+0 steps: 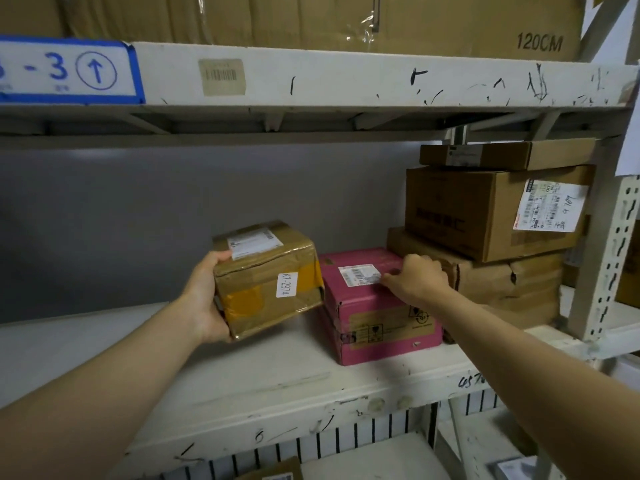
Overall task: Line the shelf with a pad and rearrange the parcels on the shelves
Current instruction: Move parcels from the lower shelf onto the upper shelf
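Observation:
My left hand (204, 299) grips a small brown taped parcel (268, 278) labelled K1-2974 and holds it tilted just above the white shelf board (242, 362). Right beside it a pink box (377, 317) sits on the shelf. My right hand (417, 277) rests on the pink box's top, its curled fingers at the white label. To the right stands a stack of three brown cartons: a crumpled one (502, 289) at the bottom, a larger carton (485, 209) on it, a flat box (502, 154) on top.
The white shelf beam above (346, 77) carries a blue-bordered sign (65, 69) and a big carton marked 120CM (450, 19). A perforated white upright (609, 251) stands at the right. The grey wall (138, 220) closes the back. More parcels lie on the shelf below (277, 472).

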The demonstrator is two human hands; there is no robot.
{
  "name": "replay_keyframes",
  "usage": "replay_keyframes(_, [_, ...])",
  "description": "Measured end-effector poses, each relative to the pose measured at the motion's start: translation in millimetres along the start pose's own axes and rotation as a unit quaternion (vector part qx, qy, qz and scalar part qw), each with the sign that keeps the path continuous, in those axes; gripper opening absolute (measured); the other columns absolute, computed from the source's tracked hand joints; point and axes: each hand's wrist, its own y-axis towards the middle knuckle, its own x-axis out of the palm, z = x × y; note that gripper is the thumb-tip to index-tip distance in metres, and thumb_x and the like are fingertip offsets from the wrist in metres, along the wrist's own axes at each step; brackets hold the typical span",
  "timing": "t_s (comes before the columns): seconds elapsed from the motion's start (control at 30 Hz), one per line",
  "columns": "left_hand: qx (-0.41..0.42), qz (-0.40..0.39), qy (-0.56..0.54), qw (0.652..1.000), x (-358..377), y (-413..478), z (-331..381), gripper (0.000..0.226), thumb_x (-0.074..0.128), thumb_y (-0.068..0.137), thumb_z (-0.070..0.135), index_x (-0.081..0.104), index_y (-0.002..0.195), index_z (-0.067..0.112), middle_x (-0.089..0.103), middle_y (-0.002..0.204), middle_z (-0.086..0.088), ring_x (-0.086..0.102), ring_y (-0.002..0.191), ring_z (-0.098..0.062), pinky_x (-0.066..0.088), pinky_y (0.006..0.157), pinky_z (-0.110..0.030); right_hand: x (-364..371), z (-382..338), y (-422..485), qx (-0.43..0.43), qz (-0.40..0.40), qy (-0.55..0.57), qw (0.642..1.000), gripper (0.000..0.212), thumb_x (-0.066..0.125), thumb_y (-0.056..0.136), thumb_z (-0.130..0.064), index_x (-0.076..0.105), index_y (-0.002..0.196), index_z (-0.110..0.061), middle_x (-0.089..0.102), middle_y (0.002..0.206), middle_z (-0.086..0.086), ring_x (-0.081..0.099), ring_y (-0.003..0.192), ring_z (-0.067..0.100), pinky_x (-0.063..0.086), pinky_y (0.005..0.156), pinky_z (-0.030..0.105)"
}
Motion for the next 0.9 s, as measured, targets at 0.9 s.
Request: replay_keyframes(0.9, [-0.007,-0.018,0.039,0.999,-54.7,6.3,-30.8,0.042,0.06,0.086,0.05,0.073,0.117,0.024,0.075,0.112,-0.013,0.068,0.108,-0.036,0.051,0.095,-0.055,36.1,15.4,-3.9,0.146,-0.197,0.427,0.871,0.054,0.057,0.084,-0.064,0.067,0.108,-0.015,0.072,0.107,0.013,0.061,0.104,0.028,0.042,0.104,0.045])
